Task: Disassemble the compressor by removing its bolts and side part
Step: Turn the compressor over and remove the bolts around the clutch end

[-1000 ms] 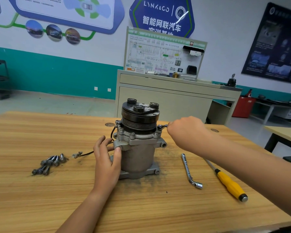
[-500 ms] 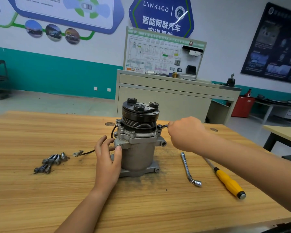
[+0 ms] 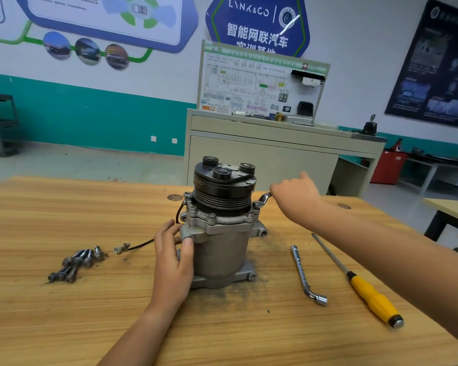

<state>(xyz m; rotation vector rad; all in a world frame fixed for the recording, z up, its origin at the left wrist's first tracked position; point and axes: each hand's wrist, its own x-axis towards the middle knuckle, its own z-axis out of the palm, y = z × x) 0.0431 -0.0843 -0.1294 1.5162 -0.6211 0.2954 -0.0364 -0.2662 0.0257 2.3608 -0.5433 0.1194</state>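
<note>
A grey metal compressor [image 3: 221, 249] stands upright mid-table, its black pulley [image 3: 224, 184] on top. My left hand [image 3: 173, 257] grips its left side, thumb on a mounting lug. My right hand [image 3: 295, 195] holds a small wrench [image 3: 263, 199] whose end sits on a bolt at the right of the upper flange [image 3: 222, 224]. Several removed bolts [image 3: 76, 262] lie in a pile at the left. A black wire with a connector [image 3: 122, 249] trails left from the compressor.
On the wooden table [image 3: 222, 334], right of the compressor, lie an L-shaped socket wrench [image 3: 306, 276] and a yellow-handled screwdriver [image 3: 368, 291]. A grey cabinet with a display board [image 3: 262, 154] stands behind the table. Another table [image 3: 450, 207] is at the right.
My right hand has swung the wrench handle away from me and slightly right, around the flange bolt. My left hand keeps its grip on the compressor.
</note>
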